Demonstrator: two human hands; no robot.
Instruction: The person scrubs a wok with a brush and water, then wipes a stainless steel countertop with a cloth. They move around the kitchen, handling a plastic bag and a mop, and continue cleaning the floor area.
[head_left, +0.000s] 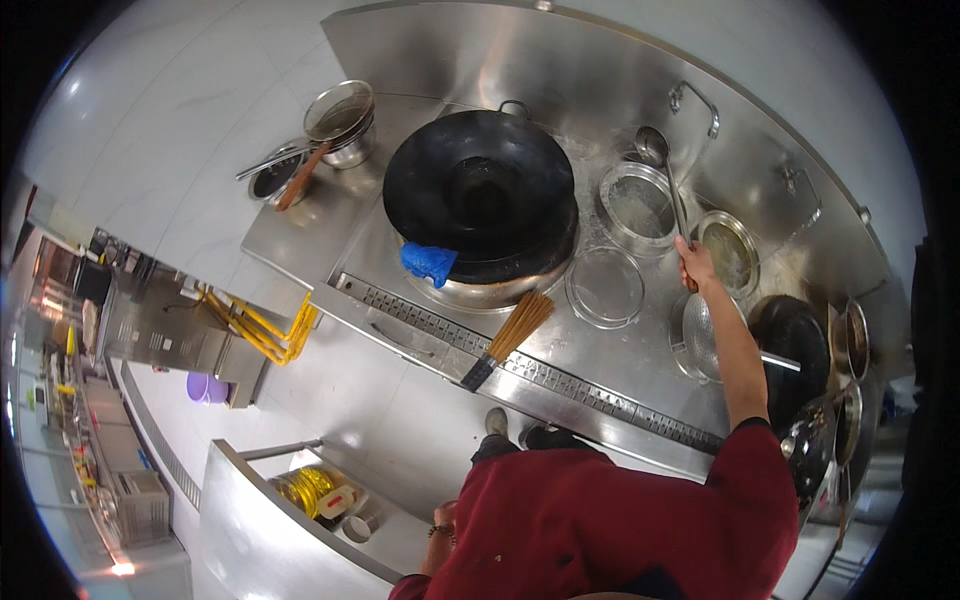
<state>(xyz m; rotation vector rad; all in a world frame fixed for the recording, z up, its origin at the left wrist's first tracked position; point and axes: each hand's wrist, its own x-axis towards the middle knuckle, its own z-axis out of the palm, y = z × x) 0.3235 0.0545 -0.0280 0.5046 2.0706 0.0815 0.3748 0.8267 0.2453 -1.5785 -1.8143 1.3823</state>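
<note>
My right hand (696, 264) is closed around the wooden grip of a steel ladle (651, 146), whose bowl lies beyond a round pot of cloudy liquid (640, 206) set in the steel stove top. My left hand (445, 514) hangs low beside my body; its fingers are mostly hidden, and I cannot tell whether they hold anything. A large black wok (480, 165) rests tilted on the burner, with a blue cloth (429, 262) at its near left rim. A bamboo wok brush (511, 339) lies across the slotted drain at the stove's front edge.
A wire strainer (604, 288), a second sunken pot (727, 253) and a perforated ladle (709, 334) surround my right arm. Dark woks (787, 352) stand at the far right. Steel pots with a sieve (339, 112) sit at back left. Two taps, one a curved faucet (701, 105), project from the backsplash.
</note>
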